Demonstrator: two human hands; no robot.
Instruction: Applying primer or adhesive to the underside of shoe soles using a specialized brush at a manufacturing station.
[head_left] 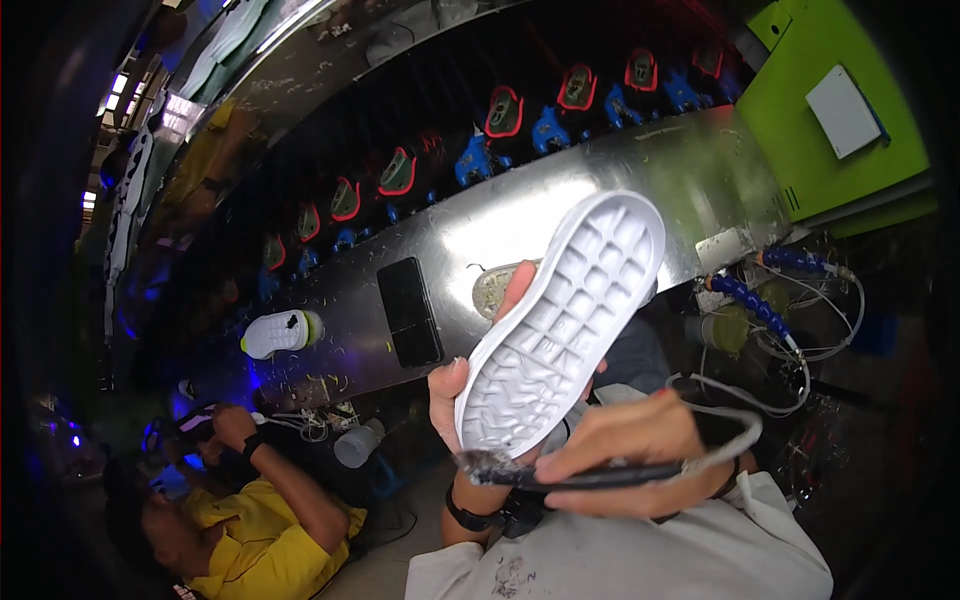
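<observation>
A white shoe sole [560, 330] with a grid of square hollows is tilted up in front of me. My left hand [447, 400] grips it, the thumb and a finger showing along its left edge while most of the palm is hidden behind it. In my right hand [630, 440] is a glue brush [600, 476] with a black handle and a pale tube running from its back end. The brush's grey, clotted bristles [488, 466] are at the sole's lower end; whether they touch it I cannot tell.
A black phone [410, 312] lies on the metal bench [680, 190], left of a crusted glue dish [492, 290]. Another white sole [278, 334] lies further left. Behind are red-rimmed shoe forms [504, 112]. Blue jointed hoses [755, 305] stand right. A person in yellow [270, 530] works at left.
</observation>
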